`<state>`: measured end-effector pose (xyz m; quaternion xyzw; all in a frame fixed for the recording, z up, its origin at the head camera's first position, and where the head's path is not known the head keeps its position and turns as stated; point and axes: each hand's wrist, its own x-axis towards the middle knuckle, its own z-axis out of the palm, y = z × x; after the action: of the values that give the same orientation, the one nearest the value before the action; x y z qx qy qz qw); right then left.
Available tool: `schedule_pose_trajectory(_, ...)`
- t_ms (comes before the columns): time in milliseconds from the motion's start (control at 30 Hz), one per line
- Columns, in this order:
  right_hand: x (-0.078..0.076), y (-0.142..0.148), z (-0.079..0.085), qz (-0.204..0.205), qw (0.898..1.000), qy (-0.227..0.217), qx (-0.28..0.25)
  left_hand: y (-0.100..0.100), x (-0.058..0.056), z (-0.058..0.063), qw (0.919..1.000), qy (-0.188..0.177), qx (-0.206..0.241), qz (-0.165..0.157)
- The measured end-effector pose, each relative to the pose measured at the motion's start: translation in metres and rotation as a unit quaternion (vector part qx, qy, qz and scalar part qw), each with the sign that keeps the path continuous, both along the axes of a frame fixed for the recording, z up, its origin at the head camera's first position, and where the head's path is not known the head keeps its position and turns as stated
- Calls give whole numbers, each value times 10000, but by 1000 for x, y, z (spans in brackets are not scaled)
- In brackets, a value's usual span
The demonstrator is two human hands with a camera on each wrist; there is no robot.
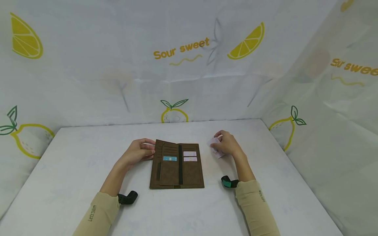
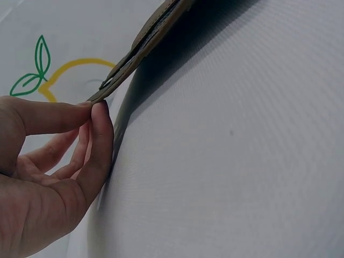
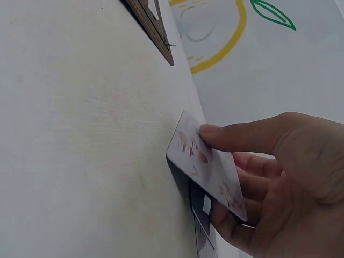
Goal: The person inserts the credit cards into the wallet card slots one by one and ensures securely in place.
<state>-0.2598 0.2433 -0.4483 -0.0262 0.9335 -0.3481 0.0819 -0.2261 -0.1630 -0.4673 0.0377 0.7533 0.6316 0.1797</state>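
Note:
A brown wallet (image 1: 192, 175) lies spread open on the white table. A blue card (image 1: 169, 158) shows in its left slots, and two pale cards, an upper one (image 1: 190, 153) and a lower one (image 1: 190, 159), show in the right slots. At the wallet's upper left edge, my left hand (image 1: 136, 152) pinches the cover between thumb and finger, the edge raised in the left wrist view. To the wallet's right, my right hand (image 1: 229, 144) holds a pale card (image 3: 207, 164) with reddish print, tilted. Below it in the right wrist view, more cards (image 3: 202, 236) overlap, partly hidden by the fingers.
The white table (image 1: 174, 216) meets a hanging lemon-print cloth (image 1: 118, 65) behind and at both sides. Each wrist wears a dark band device, the left one (image 1: 128, 198) black and the right one (image 1: 228, 182) black with green.

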Motion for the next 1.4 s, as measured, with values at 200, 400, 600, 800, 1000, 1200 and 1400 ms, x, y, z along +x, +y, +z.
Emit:
schedule_pose_trajectory(200, -2, 0, -4, 108, 9972, -27, -736, 0, -1, -2, 10000, -20, 72, -35)
schedule_pose_trajectory(400, -4, -18, 1, -46, 9918, -270, -1250, 0, 0, 0, 10000, -17, 70, 1)
schedule_pose_trajectory(600, -6, -46, 8, 151, 9874, -317, -1542, 0, 0, 0, 10000, 4, -6, 55)
schedule_pose_trajectory(800, -11, -75, 13, 286, 9835, -251, -1766, 0, 0, 1, 10000, -21, -5, 42)
schedule_pose_trajectory(1000, -16, -100, 11, 434, 9787, -335, -1976, 0, 1, 2, 10000, -42, 68, -3)
schedule_pose_trajectory(1200, -14, -120, 10, 601, 9776, -359, -1985, 1, 0, 2, 9999, -84, 98, 12)
schedule_pose_trajectory(1400, -14, -134, 5, 720, 9725, -296, -2193, 3, 0, 2, 9999, -92, 108, 19)
